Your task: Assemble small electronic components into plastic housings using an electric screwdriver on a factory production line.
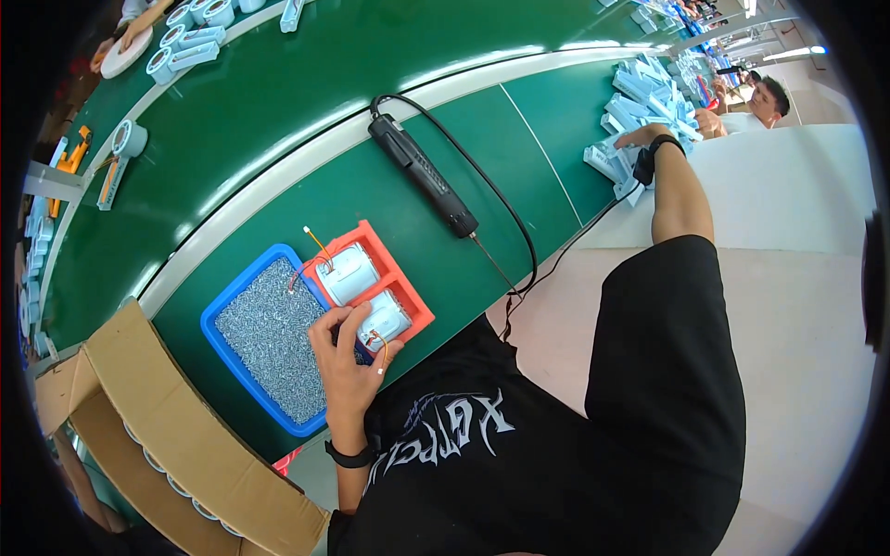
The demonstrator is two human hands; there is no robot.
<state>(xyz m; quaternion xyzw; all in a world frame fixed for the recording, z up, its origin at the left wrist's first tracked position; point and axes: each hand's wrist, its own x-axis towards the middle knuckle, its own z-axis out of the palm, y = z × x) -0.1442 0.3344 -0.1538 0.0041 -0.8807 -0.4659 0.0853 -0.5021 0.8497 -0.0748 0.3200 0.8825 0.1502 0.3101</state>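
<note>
My left hand [345,357] reaches over the corner of a blue tray and grips the nearer of two white cylindrical parts [385,318], which has thin orange and red wires. Both parts sit in an orange fixture [411,287] on the green table; the farther white part [348,273] is untouched. My right hand [642,139], with a black wristband, is stretched far to the right into a pile of pale blue plastic parts [640,93]. Its fingers are buried among them, so its grasp is hidden.
The blue tray [222,310], full of small silver screws, lies left of the fixture. A black corded electric screwdriver [422,171] lies beyond it. A green conveyor [278,83] carries pale blue parts. A cardboard box [139,408] stands lower left. A co-worker [768,97] sits far right.
</note>
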